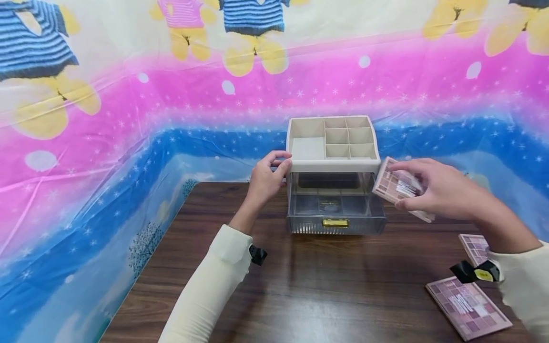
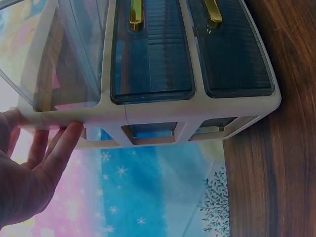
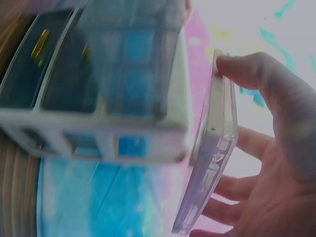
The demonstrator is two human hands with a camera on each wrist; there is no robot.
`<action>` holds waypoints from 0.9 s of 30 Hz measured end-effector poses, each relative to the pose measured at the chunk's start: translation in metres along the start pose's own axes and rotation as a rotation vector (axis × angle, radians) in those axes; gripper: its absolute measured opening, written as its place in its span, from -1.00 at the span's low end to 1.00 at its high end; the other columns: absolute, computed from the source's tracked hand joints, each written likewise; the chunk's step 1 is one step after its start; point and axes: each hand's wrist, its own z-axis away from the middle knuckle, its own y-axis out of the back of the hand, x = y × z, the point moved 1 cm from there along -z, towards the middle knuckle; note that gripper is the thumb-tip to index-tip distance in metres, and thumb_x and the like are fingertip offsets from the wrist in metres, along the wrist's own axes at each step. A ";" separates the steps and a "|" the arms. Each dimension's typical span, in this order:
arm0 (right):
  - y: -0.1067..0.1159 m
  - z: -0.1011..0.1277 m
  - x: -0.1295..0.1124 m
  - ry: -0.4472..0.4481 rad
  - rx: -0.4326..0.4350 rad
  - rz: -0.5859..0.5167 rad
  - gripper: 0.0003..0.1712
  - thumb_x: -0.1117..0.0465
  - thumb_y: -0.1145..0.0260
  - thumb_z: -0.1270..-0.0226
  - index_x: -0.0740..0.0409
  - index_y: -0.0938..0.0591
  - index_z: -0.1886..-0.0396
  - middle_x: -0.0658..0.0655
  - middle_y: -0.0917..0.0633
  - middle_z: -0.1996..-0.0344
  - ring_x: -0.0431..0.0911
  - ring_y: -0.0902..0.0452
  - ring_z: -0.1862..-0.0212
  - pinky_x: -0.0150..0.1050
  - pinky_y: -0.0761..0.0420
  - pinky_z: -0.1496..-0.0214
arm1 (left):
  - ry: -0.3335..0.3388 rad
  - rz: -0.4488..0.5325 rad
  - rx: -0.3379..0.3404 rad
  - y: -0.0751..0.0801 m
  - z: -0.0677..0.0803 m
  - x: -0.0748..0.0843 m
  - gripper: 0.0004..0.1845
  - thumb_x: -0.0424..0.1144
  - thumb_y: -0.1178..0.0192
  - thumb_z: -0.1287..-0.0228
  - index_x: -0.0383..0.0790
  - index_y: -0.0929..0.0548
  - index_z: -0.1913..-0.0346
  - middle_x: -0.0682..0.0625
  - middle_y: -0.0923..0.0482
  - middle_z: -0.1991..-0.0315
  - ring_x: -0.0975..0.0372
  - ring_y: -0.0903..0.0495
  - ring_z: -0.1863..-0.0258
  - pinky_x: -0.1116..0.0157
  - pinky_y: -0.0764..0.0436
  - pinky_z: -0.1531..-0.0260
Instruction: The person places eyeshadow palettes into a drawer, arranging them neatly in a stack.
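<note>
A beige organizer (image 1: 334, 166) with a compartmented top tray and clear grey drawers stands at the table's back edge. Its lower drawer (image 1: 336, 209), with a gold handle (image 1: 335, 222), is pulled out. My left hand (image 1: 279, 166) grips the organizer's top left corner; in the left wrist view the fingers (image 2: 59, 148) lie against the beige frame (image 2: 148, 111). My right hand (image 1: 422, 183) holds a pink eyeshadow palette (image 1: 392, 186) in the air beside the organizer's right side. In the right wrist view the palette (image 3: 212, 148) shows edge-on, pinched by that hand (image 3: 281, 138), close to the organizer (image 3: 123, 128).
Two more pink palettes lie on the dark wooden table (image 1: 326, 290) at the right: one (image 1: 467, 307) near the front, another (image 1: 475, 247) partly hidden by my right sleeve. A bright pink and blue printed sheet (image 1: 128, 143) hangs behind and left of the table.
</note>
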 end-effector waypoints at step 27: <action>-0.037 -0.055 -0.062 0.282 -0.234 -0.078 -0.37 0.05 -0.47 -0.17 -0.07 -0.63 -0.30 0.19 -0.61 -0.29 0.03 -0.61 -0.13 0.09 -0.63 -0.15 | 0.005 -0.004 -0.009 0.003 0.001 0.003 -0.74 -0.06 -0.19 -0.50 -0.04 -0.66 -0.12 -0.15 -0.69 -0.01 0.04 -0.78 0.17 0.17 -0.82 0.28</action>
